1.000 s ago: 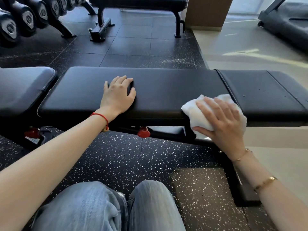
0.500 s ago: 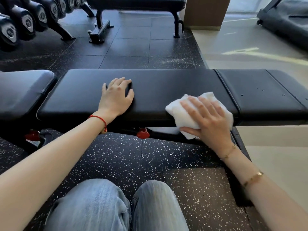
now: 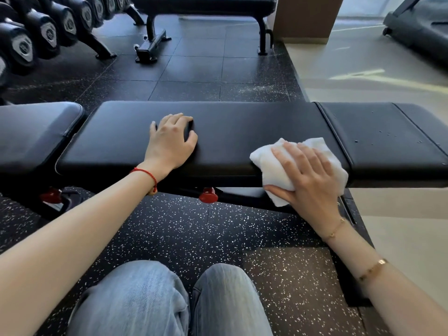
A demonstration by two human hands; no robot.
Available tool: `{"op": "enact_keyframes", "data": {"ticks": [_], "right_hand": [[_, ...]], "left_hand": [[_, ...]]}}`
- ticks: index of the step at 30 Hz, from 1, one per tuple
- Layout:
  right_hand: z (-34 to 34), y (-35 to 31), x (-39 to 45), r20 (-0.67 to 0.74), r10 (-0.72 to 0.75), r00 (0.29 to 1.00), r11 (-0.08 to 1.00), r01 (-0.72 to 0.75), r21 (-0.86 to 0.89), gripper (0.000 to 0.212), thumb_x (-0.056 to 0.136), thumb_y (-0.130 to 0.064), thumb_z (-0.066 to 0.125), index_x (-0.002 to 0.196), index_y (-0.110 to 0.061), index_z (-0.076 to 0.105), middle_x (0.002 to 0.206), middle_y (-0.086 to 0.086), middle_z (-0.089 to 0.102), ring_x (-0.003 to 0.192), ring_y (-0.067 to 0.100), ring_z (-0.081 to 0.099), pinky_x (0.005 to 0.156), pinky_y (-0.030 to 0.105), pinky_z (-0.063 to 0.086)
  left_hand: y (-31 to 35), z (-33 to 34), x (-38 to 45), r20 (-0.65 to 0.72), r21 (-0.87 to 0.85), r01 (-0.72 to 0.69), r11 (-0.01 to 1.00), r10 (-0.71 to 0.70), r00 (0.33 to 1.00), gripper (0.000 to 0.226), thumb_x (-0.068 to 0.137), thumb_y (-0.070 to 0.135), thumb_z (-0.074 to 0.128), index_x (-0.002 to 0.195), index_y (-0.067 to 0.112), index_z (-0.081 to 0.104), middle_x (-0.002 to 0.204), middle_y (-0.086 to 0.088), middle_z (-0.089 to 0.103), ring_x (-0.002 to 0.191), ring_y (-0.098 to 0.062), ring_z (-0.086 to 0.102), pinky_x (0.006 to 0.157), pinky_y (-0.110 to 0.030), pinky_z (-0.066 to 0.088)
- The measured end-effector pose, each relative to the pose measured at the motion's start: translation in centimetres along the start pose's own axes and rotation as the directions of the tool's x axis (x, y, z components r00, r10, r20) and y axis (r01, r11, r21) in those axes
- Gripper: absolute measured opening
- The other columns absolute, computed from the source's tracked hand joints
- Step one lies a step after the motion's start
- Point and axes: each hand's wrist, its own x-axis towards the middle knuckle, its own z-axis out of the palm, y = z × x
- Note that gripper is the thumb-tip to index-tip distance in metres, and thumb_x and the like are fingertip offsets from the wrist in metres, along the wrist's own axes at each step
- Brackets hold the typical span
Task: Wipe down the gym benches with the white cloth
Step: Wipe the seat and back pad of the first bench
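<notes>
Right hand (image 3: 312,175) fingers clutch white cloth (image 3: 274,166) on the surface's (image 3: 242,132) near edge; left hand (image 3: 169,141) rests flat, empty.

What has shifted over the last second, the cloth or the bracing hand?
The right hand slid the white cloth leftward along the bench pad's near edge, away from the seam. The left hand stayed flat on the pad; the grip on the cloth is unchanged.
</notes>
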Motion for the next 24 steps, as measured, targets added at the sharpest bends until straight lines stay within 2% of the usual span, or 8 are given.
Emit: {"op": "enact_keyframes", "data": {"ticks": [6, 10, 14, 16, 21, 24], "right_hand": [[1.1, -8.9, 2.9, 0.012, -0.034, 0.999, 0.999, 0.034, 0.008, 0.068, 0.098, -0.068, 0.036, 0.145, -0.02, 0.049, 0.147, 0.008, 0.051, 0.132, 0.035, 0.05, 0.11, 0.05, 0.038], [1.2, -6.4, 1.8, -0.035, -0.079, 0.996, 0.996, 0.08, 0.038, 0.067, 0.099, -0.062, 0.044, 0.146, -0.016, 0.048, 0.147, 0.008, 0.051, 0.135, 0.031, 0.049, 0.113, 0.048, 0.037], [0.8, -2.6, 0.3, -0.012, 0.028, 1.0, 1.0, -0.028, -0.004, 0.072, 0.095, -0.069, 0.047, 0.147, -0.018, 0.046, 0.146, 0.007, 0.05, 0.135, 0.031, 0.047, 0.113, 0.047, 0.035], [1.0, -3.4, 0.6, -0.006, 0.059, 0.998, 0.998, -0.059, -0.026, 0.072, 0.095, -0.071, 0.043, 0.146, -0.02, 0.046, 0.144, 0.008, 0.051, 0.132, 0.034, 0.048, 0.112, 0.05, 0.034], [1.4, -9.6, 2.8, 0.035, -0.029, 0.999, 0.999, 0.03, -0.024, 0.067, 0.097, -0.068, 0.038, 0.147, -0.024, 0.044, 0.147, 0.008, 0.049, 0.131, 0.036, 0.049, 0.112, 0.051, 0.034], [1.4, -9.2, 2.2, 0.065, -0.054, 0.996, 0.998, 0.055, -0.004, 0.064, 0.099, -0.066, 0.038, 0.149, -0.025, 0.043, 0.148, 0.007, 0.049, 0.135, 0.033, 0.047, 0.113, 0.049, 0.036]], "left_hand": [[-0.2, 0.3, 0.1, -0.02, -0.008, -0.003, 1.0, 0.003, 1.0, 0.039, 0.094, 0.031, 0.048, 0.131, 0.02, 0.055, 0.144, -0.003, 0.052, 0.139, -0.023, 0.04, 0.117, -0.055, 0.022], [-0.6, 0.4, 0.1, -0.018, -0.007, -0.008, 1.0, 0.008, 1.0, 0.042, 0.095, 0.034, 0.047, 0.134, 0.021, 0.055, 0.146, -0.002, 0.051, 0.14, -0.021, 0.038, 0.117, -0.054, 0.022], [-0.4, 0.5, 0.2, -0.021, 0.001, 0.006, 1.0, -0.006, 1.0, 0.042, 0.094, 0.034, 0.047, 0.133, 0.021, 0.055, 0.145, -0.002, 0.051, 0.14, -0.021, 0.039, 0.117, -0.055, 0.022], [-0.2, 0.5, 0.3, -0.029, 0.0, 0.005, 1.0, -0.005, 1.0, 0.041, 0.093, 0.033, 0.048, 0.131, 0.02, 0.056, 0.142, -0.002, 0.053, 0.137, -0.021, 0.041, 0.116, -0.055, 0.024], [-0.2, 0.5, 0.2, -0.044, -0.007, 0.001, 1.0, -0.001, 0.999, 0.039, 0.092, 0.031, 0.05, 0.128, 0.02, 0.057, 0.139, -0.003, 0.055, 0.135, -0.023, 0.043, 0.114, -0.054, 0.025], [-0.2, 0.4, 0.2, -0.045, -0.017, 0.007, 1.0, -0.008, 0.999, 0.039, 0.092, 0.032, 0.05, 0.129, 0.021, 0.057, 0.141, -0.003, 0.054, 0.136, -0.022, 0.042, 0.116, -0.053, 0.024]]}}
